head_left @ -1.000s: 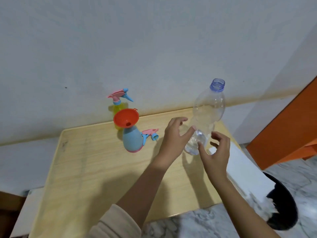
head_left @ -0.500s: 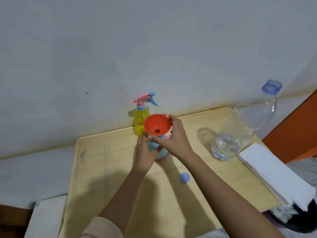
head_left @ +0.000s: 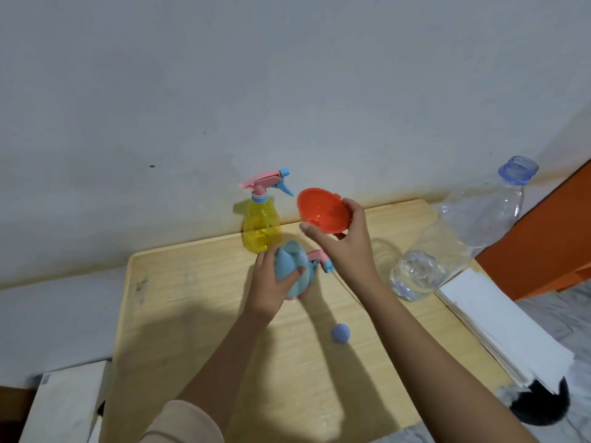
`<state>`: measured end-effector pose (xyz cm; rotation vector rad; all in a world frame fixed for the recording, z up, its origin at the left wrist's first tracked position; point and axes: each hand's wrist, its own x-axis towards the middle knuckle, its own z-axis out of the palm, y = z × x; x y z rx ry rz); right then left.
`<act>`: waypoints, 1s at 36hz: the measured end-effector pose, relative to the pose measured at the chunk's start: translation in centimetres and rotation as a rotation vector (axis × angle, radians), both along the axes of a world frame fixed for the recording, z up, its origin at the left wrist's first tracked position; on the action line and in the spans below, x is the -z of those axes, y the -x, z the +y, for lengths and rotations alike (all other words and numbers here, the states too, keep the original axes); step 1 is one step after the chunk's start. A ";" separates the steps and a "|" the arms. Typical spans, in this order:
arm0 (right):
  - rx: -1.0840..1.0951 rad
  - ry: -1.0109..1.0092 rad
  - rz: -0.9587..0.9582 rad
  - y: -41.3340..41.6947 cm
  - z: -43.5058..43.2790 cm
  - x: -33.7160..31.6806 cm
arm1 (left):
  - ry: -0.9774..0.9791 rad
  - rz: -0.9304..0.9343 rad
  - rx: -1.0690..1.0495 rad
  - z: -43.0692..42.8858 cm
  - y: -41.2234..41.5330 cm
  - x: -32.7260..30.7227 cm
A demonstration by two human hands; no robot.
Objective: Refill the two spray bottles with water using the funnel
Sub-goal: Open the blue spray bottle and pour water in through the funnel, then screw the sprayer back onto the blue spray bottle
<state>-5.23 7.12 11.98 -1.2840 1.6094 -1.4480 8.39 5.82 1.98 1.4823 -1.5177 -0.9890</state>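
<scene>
My left hand (head_left: 270, 282) grips the blue spray bottle (head_left: 295, 268), which stands on the wooden table (head_left: 179, 314) with its top off. Its pink and blue spray head (head_left: 319, 259) lies on the table just behind it. My right hand (head_left: 343, 247) holds the orange funnel (head_left: 321, 209) tilted in the air, above and to the right of the blue bottle. The yellow spray bottle (head_left: 260, 228) stands at the back by the wall with its pink spray head screwed on. A large clear water bottle (head_left: 460, 235), uncapped and holding a little water, stands at the right.
A small blue cap (head_left: 340, 333) lies on the table between my arms. A white stack of paper (head_left: 499, 327) lies at the table's right edge, over a black bin (head_left: 540, 407). An orange panel (head_left: 553, 238) stands at the far right. A grey wall runs behind the table.
My hands left the water bottle and went to the blue spray bottle. My right hand has lifted the funnel out of its neck and tilted it. The view shifted left.
</scene>
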 end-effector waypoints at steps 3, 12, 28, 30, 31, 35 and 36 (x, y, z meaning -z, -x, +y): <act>0.042 -0.064 0.055 2.9 0.0 1.1 | 0.005 0.010 0.006 0.1 -0.2 0.3; 0.075 -0.464 0.337 7.9 0.6 7.3 | -0.009 0.067 -0.039 0.7 -0.6 0.5; 0.008 -0.484 0.472 8.6 0.2 9.1 | -0.017 0.036 -0.070 1.5 -0.8 0.0; 0.000 -0.336 0.514 8.2 0.3 8.7 | -0.017 0.039 -0.074 1.6 -0.8 0.0; -0.024 -0.267 0.535 7.9 0.2 8.5 | -0.017 0.043 -0.078 1.6 -0.8 0.1; -0.205 -0.268 0.665 6.3 -1.5 8.2 | -0.008 0.064 -0.105 1.7 -0.6 0.3; -0.239 -0.293 0.715 6.0 -2.1 8.4 | -0.006 0.070 -0.112 1.8 -0.6 0.4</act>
